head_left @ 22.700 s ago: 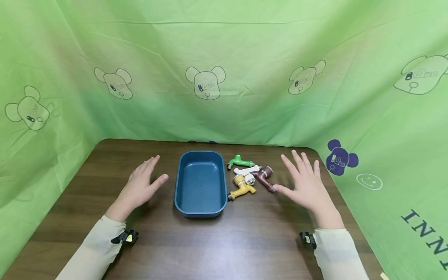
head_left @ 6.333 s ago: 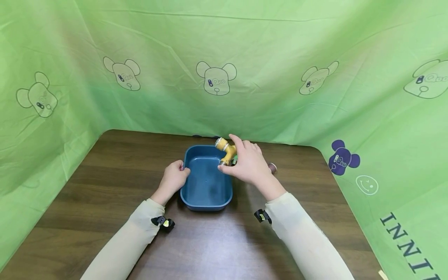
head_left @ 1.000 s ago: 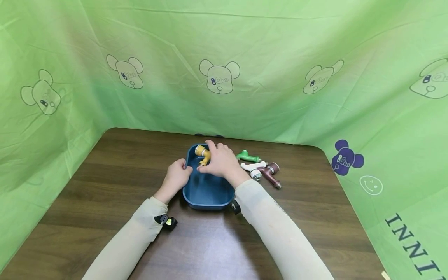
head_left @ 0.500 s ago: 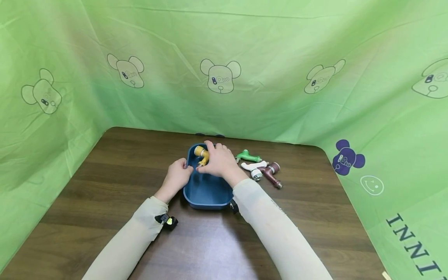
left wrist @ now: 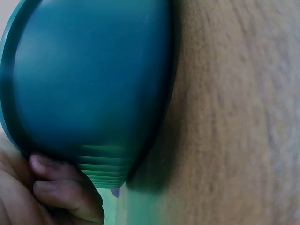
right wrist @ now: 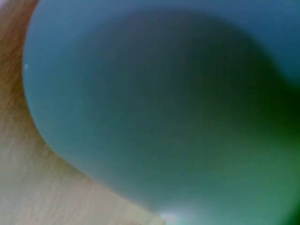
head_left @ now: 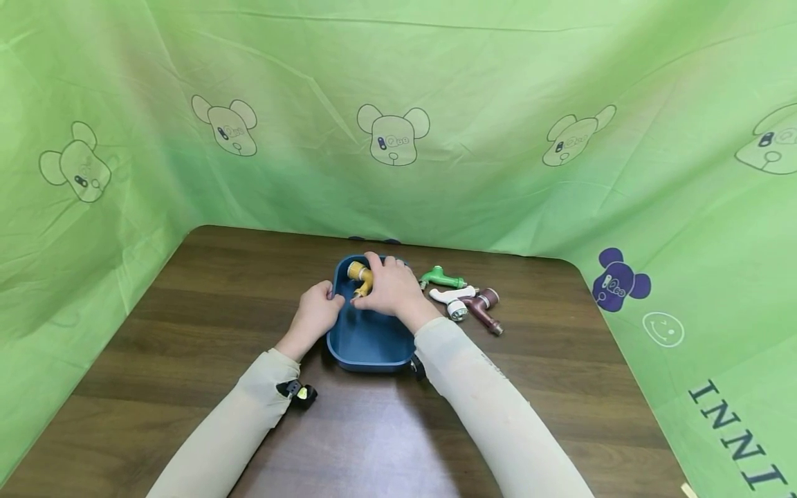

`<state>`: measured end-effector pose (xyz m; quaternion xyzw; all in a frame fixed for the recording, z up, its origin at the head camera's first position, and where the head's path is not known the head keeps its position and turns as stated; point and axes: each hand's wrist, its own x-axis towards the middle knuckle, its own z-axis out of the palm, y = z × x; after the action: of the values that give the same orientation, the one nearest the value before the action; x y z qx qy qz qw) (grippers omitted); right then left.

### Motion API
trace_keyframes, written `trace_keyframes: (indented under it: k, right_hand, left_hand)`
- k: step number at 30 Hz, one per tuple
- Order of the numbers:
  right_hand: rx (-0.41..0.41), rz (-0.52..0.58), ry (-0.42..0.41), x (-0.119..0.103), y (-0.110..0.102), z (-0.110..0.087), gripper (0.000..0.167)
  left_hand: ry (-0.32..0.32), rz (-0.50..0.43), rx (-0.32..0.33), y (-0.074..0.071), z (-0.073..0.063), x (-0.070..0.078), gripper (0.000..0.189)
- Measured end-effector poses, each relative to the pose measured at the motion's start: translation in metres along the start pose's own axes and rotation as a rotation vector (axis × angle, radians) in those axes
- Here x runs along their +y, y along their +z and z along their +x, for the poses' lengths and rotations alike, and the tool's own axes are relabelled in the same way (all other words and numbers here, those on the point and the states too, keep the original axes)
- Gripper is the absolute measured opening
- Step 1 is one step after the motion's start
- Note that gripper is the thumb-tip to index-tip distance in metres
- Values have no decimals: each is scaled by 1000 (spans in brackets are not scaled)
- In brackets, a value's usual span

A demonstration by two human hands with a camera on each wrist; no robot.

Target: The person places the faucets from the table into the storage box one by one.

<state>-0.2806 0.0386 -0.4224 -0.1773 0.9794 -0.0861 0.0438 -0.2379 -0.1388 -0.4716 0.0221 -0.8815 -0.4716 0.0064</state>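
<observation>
My left hand (head_left: 315, 315) grips the left rim of a deep blue plastic basin (head_left: 370, 363), thumb over the edge. In the left wrist view its curled fingers (left wrist: 65, 187) press against the outside of the basin wall (left wrist: 93, 84). Reaching across the right rim, my right hand (head_left: 394, 287) holds a yellow tap (head_left: 359, 272) between thumb and fingers, inside the basin's far half. The tap's ribbed knob points to the far left; part of its body is hidden behind the hand. The right wrist view shows only the blurred basin wall (right wrist: 140, 117) up close.
Right of the basin, a green tap (head_left: 442, 278), a white tap (head_left: 453, 296) and a maroon tap (head_left: 482, 311) lie close together on the brown wooden table (head_left: 249, 277). A green printed curtain (head_left: 299, 166) hangs behind the table's far edge.
The yellow tap, first on the table and later over the right rim, is now inside the basin in my right hand. My left hand came to the rim. The last second shows barely any movement.
</observation>
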Motion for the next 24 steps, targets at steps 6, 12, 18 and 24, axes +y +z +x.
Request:
trace_keyframes:
  k: [6,12,18,24]
  right_hand:
    - [-25,-6,-5,0,4,1,105]
    - [-33,-17,-5,1,7,1,107]
    - [-40,1,-8,1,11,1,106]
    - [-29,15,-12,3,15,2,106]
  left_hand:
    - [-2,10,-1,0,0,1,29]
    - [-1,10,1,0,0,1,28]
    - [-4,14,-6,0,0,1,29]
    - [-11,18,-4,-1,-1,1,29]
